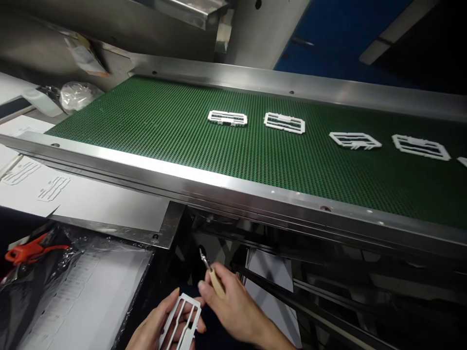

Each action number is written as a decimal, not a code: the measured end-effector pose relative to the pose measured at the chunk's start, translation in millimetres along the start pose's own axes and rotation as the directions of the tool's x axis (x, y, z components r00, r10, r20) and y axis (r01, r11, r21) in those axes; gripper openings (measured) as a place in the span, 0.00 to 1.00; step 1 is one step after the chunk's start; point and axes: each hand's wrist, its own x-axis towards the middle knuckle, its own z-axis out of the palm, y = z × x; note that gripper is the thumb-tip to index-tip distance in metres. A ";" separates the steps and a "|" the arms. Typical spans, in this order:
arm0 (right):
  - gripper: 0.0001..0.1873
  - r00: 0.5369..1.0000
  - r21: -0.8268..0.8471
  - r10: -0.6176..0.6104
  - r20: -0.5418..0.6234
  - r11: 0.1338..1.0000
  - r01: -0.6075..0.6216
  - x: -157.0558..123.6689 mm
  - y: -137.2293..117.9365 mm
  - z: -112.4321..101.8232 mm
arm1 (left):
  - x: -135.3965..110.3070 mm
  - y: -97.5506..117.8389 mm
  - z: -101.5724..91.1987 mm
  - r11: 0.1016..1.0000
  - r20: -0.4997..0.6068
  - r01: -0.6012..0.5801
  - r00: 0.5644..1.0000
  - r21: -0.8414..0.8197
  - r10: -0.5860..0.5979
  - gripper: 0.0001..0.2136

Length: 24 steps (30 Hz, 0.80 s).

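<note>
My left hand (151,328) grips a white plastic frame (196,311) with long slots, held upright at the bottom of the view. Close beside it, my right hand (233,306) is closed round the pale handle of a small hand tool (216,283) with a thin metal tip. The tip points up and away from the frame, and its exact kind is hard to make out. Several similar white frames lie on the green conveyor belt (164,131) beyond my hands, among them one white frame (227,118) farthest left and another white frame (284,123) beside it.
A metal rail (219,181) edges the belt on the near side. At lower left, orange-handled scissors or cutters (29,252) lie on clear plastic beside a plastic-wrapped white stack (98,291). Two thin white pieces rest on a white sheet (109,204). Crumpled clear plastic (76,96) sits past the belt's left end.
</note>
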 end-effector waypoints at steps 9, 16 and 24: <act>0.10 0.995 -0.157 -0.068 -0.074 0.986 0.056 14.7 14.0 13.8 | -25.6 10.3 2.6 0.956 -0.024 -0.218 0.976 -0.197 0.218 0.21; 0.24 0.998 -0.321 -0.012 -0.066 0.947 -0.010 29.9 16.3 29.5 | -22.3 18.7 -5.1 0.936 -0.068 -0.275 0.961 -0.219 0.266 0.18; 0.24 0.994 -0.480 -0.100 -0.039 0.874 0.069 88.8 15.8 61.5 | -16.0 59.0 -50.4 0.851 -0.318 -0.520 0.821 -0.072 0.474 0.19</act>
